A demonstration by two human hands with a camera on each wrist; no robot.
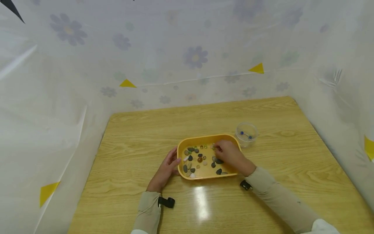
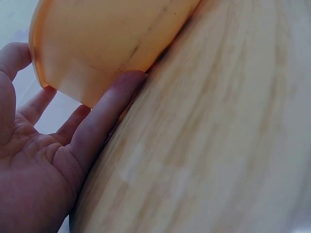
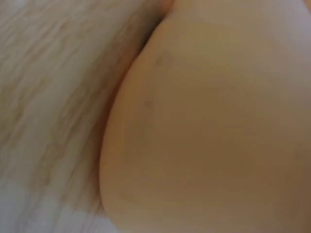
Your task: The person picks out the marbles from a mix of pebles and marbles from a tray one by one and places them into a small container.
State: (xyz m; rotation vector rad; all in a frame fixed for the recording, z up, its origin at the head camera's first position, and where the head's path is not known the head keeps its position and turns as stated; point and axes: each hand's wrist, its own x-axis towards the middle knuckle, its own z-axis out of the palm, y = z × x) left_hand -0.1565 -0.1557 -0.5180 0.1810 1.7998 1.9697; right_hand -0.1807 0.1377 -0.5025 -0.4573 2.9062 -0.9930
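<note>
A yellow tray (image 1: 201, 178) holds dark and pale pebbles and several glass beads. My left hand (image 1: 165, 167) grips the tray's left end, its thumb at the rim. In the left wrist view that hand (image 2: 43, 155) has its fingers around the outer wall of the tray (image 2: 112, 43), low against the table. Inside the right part of the tray, my right hand (image 1: 232, 157) reaches down with bent fingers beside small glass beads (image 1: 205, 146); whether a bead is between its fingertips is not clear. The right wrist view shows only the blurred tray wall (image 3: 204, 121), no hand.
A clear round cup (image 1: 246, 134) with blue beads in it stands at the tray's back right corner. Wood-grain table (image 1: 140, 139) surrounds the tray. Pale flowered sheeting (image 1: 163, 65) rises behind the table and at both sides.
</note>
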